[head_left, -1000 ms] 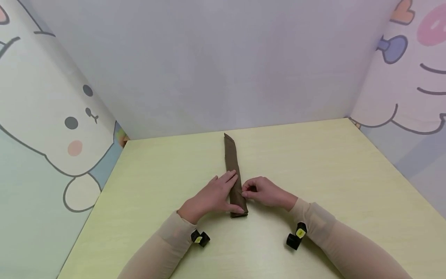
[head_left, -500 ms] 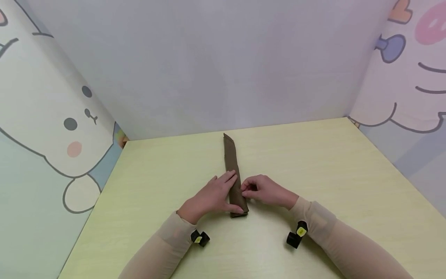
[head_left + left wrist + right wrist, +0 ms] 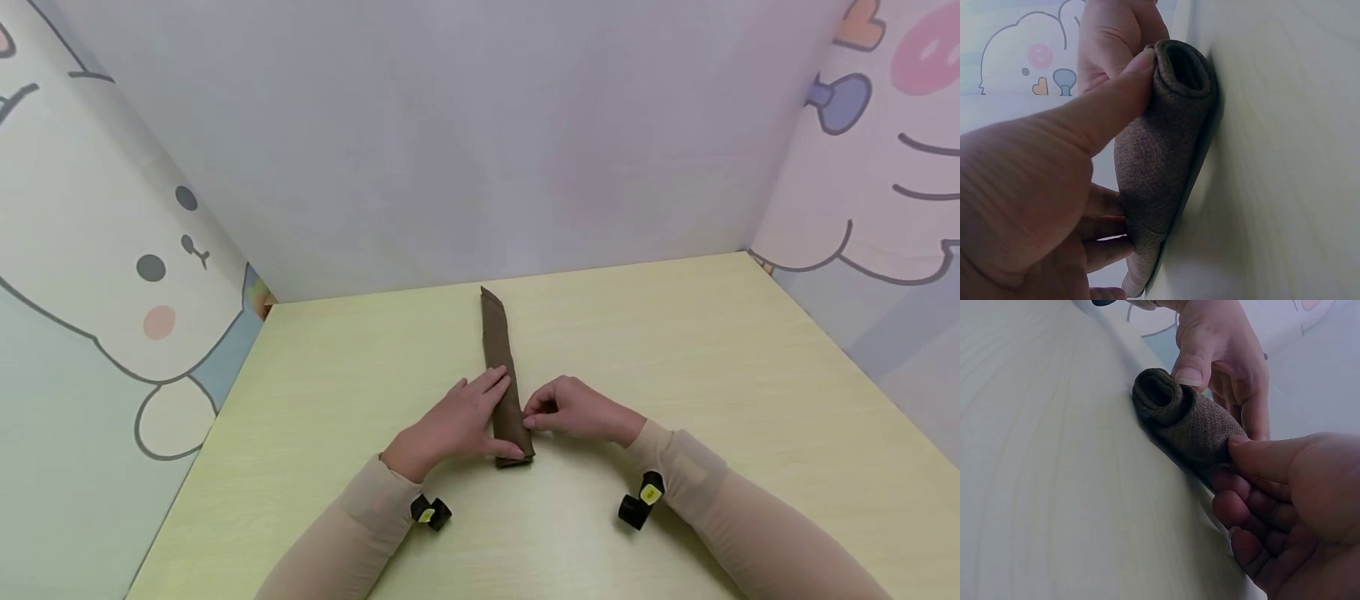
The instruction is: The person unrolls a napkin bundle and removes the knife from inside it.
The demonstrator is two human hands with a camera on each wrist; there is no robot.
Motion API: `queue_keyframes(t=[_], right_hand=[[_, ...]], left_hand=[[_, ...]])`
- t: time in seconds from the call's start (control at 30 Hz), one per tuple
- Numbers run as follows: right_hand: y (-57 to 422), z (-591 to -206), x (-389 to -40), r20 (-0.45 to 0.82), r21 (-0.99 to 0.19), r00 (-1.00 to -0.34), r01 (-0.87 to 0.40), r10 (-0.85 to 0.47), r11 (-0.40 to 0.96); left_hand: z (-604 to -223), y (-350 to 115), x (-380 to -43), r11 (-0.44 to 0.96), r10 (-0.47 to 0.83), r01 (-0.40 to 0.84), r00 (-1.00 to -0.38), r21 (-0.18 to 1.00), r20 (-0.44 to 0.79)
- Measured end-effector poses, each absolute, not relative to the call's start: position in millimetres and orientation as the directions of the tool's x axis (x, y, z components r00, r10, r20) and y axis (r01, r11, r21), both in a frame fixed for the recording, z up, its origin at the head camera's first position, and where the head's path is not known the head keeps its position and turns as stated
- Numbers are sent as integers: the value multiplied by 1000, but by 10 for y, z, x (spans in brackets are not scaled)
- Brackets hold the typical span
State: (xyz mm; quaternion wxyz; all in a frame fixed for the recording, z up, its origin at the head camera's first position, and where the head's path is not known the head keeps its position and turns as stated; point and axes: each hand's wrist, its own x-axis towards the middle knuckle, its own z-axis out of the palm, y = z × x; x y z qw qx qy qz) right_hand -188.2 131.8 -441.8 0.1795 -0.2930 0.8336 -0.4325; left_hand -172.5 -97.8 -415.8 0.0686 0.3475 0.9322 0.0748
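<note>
A brown woven cloth (image 3: 497,329), rolled into a long narrow strip, lies on the table pointing away from me. My left hand (image 3: 459,418) rests across its near half, fingers extended over the top and thumb near the close end. In the left wrist view that end of the cloth (image 3: 1154,144) shows an open, looped fold under the thumb tip. On the other side my right hand (image 3: 577,410) pinches the strip's right edge between thumb and curled fingers. The right wrist view shows the right thumb on the cloth (image 3: 1207,428), with fingertips tucked below its edge.
The pale wood-patterned table (image 3: 360,350) meets a plain light backdrop (image 3: 480,150) behind the cloth's far tip. Cartoon-printed panels (image 3: 97,208) flank both sides. Small black cameras (image 3: 634,510) hang at both wrists close over the table.
My right hand has shifted slightly to the right and nearer to me along the cloth's edge. My left hand has stayed in place, and the strip lies nearly as before.
</note>
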Motion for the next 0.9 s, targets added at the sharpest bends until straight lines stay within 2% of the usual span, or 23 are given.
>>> queue_keyframes(t=[0.5,0.9], right_hand=[[1312,-4397,-1874,-90,-847,-737,-298,-669,441],[1347,-4345,-1886,-97,-863,-754,-261,-649,433]], left_hand=[[-4166,-992,-1734,755,648,621,-755,209,-99],[-4168,-979,-1744,749,657,637,-749,182,-87]])
